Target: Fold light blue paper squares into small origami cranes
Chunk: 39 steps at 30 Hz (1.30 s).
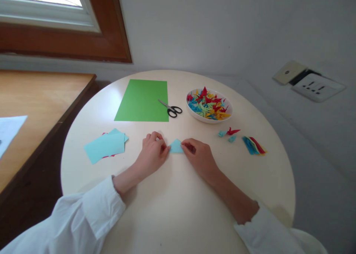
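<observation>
A small light-blue piece of origami paper, folded into a triangle, lies on the round white table between my hands. My left hand pinches its left corner between thumb and fingers. At the opposite side, the fingertips of my right hand close on the right edge of the paper. To the left lie light-blue paper sheets with red paper showing beneath them. Two small light-blue folded pieces and a red paper crane rest to the right of my right hand.
A white bowl full of colourful paper cranes stands toward the back right. Black-handled scissors lie partly on a green sheet. A fanned stack of coloured paper is at the right. A wooden table stands at the left.
</observation>
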{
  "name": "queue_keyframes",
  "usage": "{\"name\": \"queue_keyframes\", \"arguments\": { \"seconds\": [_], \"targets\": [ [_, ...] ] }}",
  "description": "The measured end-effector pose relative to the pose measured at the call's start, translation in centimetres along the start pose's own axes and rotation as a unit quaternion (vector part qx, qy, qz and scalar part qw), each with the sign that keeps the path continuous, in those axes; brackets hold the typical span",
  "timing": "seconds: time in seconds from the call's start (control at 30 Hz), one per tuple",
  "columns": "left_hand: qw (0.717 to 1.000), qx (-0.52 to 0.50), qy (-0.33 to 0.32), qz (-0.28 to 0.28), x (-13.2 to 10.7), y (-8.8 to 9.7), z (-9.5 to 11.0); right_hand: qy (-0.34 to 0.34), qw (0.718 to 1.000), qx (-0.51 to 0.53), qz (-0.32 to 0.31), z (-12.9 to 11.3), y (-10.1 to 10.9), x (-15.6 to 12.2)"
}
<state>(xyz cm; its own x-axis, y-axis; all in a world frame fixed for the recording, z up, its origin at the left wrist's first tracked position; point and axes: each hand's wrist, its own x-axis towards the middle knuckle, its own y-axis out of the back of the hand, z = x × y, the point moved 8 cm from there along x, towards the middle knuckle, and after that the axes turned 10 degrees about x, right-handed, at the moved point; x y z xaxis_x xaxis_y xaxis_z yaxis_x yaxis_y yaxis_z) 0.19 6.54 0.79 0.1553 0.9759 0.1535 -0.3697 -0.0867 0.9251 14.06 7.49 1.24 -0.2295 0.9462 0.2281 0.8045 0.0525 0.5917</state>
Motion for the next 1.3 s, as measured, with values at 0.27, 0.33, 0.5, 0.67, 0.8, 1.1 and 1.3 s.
{"name": "queue_keyframes", "arguments": {
  "seconds": [0.27,0.33,0.5,0.67,0.8,1.1,1.3],
  "targets": [
    [1.0,0.008,0.001,-0.008,0.04,-0.05,0.05,0.0,1.0,-0.017,0.011,-0.06,-0.27,0.15],
    [1.0,0.008,0.0,-0.011,0.07,-0.13,0.03,-0.003,1.0,-0.024,0.006,0.02,-0.36,0.2],
    [1.0,0.008,-0.004,-0.012,0.05,-0.23,0.07,-0.004,1.0,-0.022,0.004,0.1,-0.35,0.27],
    [1.0,0.007,0.001,-0.018,0.03,-0.29,0.07,-0.014,1.0,-0.026,-0.001,0.15,-0.4,0.33],
    [1.0,0.01,0.0,-0.017,0.07,-0.29,0.08,-0.013,1.0,-0.027,0.001,0.03,-0.38,0.35],
    [1.0,0.013,0.003,-0.028,0.09,-0.28,0.17,-0.032,0.998,-0.043,-0.013,0.02,-0.51,0.4],
    [0.999,0.02,0.003,-0.032,0.08,-0.19,0.27,-0.043,0.998,-0.044,-0.019,-0.03,-0.59,0.5]
  ]
}}
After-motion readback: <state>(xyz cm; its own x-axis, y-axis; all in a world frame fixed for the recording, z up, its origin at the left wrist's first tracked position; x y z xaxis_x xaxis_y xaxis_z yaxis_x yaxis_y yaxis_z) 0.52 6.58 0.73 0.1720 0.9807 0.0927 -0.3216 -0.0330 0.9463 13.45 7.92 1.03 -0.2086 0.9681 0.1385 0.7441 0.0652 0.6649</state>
